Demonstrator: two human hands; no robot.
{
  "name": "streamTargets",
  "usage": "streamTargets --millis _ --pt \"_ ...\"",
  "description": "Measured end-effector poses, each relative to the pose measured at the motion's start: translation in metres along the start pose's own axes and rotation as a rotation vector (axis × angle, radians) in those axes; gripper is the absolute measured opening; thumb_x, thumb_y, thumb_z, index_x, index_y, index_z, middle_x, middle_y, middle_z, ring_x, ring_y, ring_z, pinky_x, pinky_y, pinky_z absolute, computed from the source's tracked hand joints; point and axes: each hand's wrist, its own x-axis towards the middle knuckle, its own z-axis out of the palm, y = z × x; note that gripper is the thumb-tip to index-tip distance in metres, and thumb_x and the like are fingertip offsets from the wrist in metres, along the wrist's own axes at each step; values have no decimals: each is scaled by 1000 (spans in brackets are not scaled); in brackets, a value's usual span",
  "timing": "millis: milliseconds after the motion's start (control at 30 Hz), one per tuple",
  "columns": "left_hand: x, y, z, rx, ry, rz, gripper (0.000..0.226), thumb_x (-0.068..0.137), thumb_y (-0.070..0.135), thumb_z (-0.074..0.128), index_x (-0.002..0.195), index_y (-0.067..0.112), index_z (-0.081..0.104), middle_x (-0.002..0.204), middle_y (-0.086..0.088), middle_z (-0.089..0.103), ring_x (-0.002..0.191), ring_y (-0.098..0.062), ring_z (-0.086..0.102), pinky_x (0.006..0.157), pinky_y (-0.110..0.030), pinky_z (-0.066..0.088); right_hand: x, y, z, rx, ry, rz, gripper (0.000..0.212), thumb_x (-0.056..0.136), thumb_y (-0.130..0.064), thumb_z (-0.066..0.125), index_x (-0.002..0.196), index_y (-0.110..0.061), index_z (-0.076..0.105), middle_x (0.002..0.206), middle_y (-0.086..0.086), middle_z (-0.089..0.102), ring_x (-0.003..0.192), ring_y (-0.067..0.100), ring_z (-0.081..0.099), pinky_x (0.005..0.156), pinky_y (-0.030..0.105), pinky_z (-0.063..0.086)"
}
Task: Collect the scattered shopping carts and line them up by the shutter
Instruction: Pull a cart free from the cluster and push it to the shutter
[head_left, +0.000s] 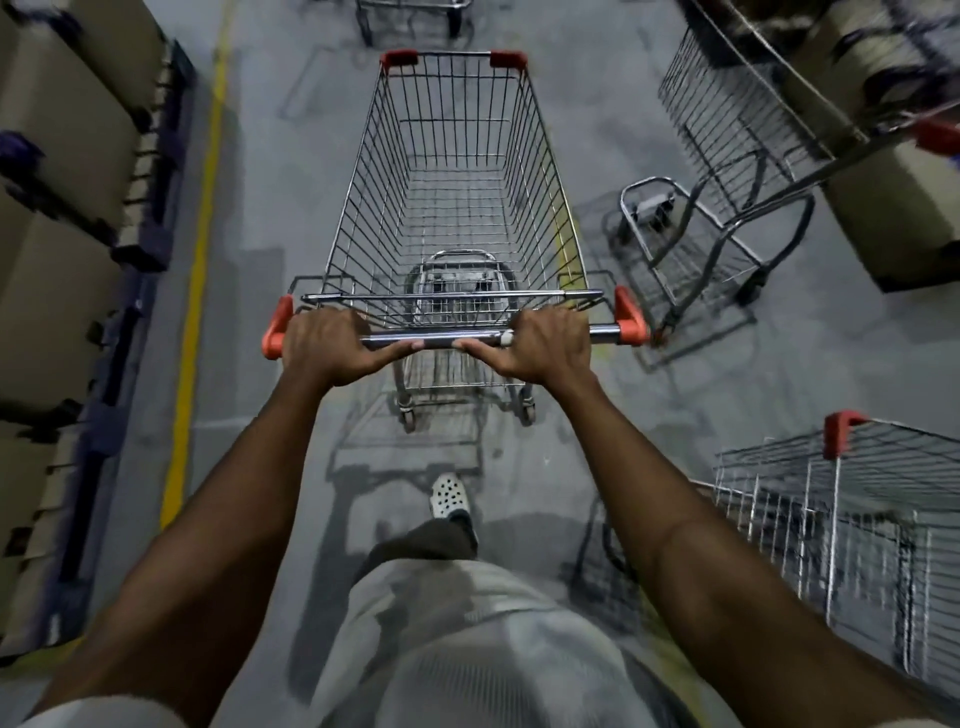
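Note:
An empty wire shopping cart (452, 171) with red corner caps stands straight ahead of me on the grey floor. My left hand (327, 345) grips the left part of its chrome handle bar (436, 340), and my right hand (545, 345) grips the right part, thumbs lying along the bar. A second cart (727, 156) is tilted at the upper right. A third cart (852, 514) sits at the lower right beside my arm. The base of another cart (410, 15) shows at the top edge. No shutter is in view.
Stacked cardboard boxes on blue pallets (67, 218) line the left side behind a yellow floor line (200, 260). More boxes (893, 197) stand at the upper right. My foot in a white perforated shoe (449, 496) is on the floor behind the cart.

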Motion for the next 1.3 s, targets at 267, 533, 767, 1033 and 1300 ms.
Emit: streamTargets --millis 267,533,767,1033,1300 --pt "127 -58 0 -14 -4 130 100 67 106 19 43 16 55 42 1 47 45 -16 50 51 -24 29 96 -27 -7 -12 19 92 99 71 -103 30 65 -12 69 65 11 64 62 27 62 59 31 30" --pt "246 -81 -1 57 -8 217 102 64 107 14 47 18 60 43 3 50 47 -14 49 50 -24 25 185 -24 9 29 108 226 93 70 -102 36 50 -15 61 47 5 50 44 20 42 55 27 23" --pt "360 -79 3 61 50 231 98 62 108 15 48 21 59 45 4 49 55 -21 55 56 -27 41 278 8 24 102 190 240 92 73 -102 31 44 -17 52 41 0 38 38 17 37 51 22 30" --pt "500 -41 -8 38 102 193 94 64 105 16 48 21 55 43 8 36 54 -21 46 54 -26 32 405 79 35 124 216 240 86 71 -100 43 42 -19 49 40 3 43 36 20 44 50 21 23" --pt "622 20 -10 -45 143 129 99 63 107 18 52 16 55 48 0 50 62 -28 63 55 -27 38 527 186 40 71 267 164 90 73 -100 40 44 -17 54 41 3 47 38 19 49 52 22 20"
